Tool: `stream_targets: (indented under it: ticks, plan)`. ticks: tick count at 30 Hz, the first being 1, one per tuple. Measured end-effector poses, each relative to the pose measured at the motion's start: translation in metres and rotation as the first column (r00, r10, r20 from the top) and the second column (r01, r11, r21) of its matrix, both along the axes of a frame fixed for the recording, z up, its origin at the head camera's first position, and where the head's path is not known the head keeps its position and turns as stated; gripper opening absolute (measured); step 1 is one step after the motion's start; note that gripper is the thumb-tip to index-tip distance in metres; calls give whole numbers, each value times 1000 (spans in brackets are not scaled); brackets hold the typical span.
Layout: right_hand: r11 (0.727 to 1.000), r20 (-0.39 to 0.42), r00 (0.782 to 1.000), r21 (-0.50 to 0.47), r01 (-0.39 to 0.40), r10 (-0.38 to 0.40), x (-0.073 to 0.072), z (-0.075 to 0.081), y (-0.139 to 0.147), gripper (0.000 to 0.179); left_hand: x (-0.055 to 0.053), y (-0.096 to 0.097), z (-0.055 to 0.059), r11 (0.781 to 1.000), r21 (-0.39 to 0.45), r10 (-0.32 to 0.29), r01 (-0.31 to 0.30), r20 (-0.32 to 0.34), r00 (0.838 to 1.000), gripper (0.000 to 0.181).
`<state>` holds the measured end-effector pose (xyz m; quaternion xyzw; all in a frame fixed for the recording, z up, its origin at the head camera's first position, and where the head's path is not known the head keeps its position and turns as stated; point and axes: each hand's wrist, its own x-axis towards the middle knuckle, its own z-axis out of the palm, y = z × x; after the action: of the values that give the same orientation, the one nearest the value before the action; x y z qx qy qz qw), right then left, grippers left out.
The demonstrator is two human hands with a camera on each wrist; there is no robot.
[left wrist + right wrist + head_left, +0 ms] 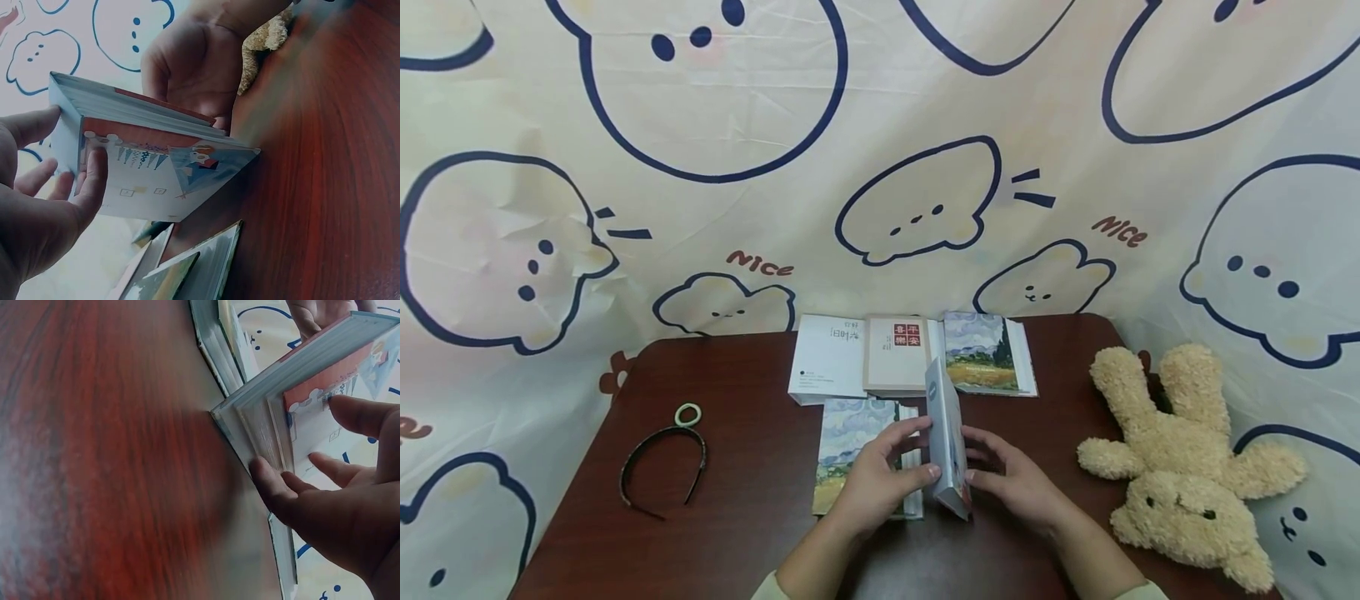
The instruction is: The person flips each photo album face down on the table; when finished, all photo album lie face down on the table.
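A hardcover book (pixel 946 442) with a pale spine and red-and-white pictures on its covers stands upright near the table's front. My left hand (pixel 880 479) holds it from the left; in the left wrist view, its fingertips (pixel 94 165) lie on the picture cover and against the spine. From the other side my right hand (pixel 1018 483) grips it, thumb on a picture face and fingers at the page edges (pixel 256 434) in the right wrist view. The pages fan slightly apart. Beneath and left of it lies a landscape-painting book (pixel 850 450), partly covered by my left hand.
Along the table's back lie a white book (pixel 827 358), a beige book (pixel 895 358) with red characters and another landscape book (pixel 977 354). A black headband (pixel 662 433) and a green ring (pixel 688 414) lie left. A plush bear (pixel 1180 467) lies at right.
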<state>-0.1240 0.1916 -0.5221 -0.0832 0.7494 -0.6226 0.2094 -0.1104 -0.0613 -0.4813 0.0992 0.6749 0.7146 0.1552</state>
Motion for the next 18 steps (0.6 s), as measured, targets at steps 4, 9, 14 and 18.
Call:
stream_targets:
  ticks: [4, 9, 14, 18]
  plan:
    - [998, -59, 998, 59, 35, -31, 1, 1, 1, 65, -1, 3, 0, 1000, 6, 4, -4, -6, 1000, 59]
    - [995, -114, 993, 82, 51, -41, 3, 4, 1, 59, 0, 7, 2, 999, 39, 11, -12, 4, 1000, 65]
    - [998, -122, 992, 41, 41, -36, 5, 12, 0, 57, 1, 11, 2, 997, 76, 17, -19, 28, 999, 71]
    - [999, -134, 991, 14, 30, -28, 7, 21, -1, 57, 2, 15, 1, 996, 85, 21, -24, 37, 999, 74]
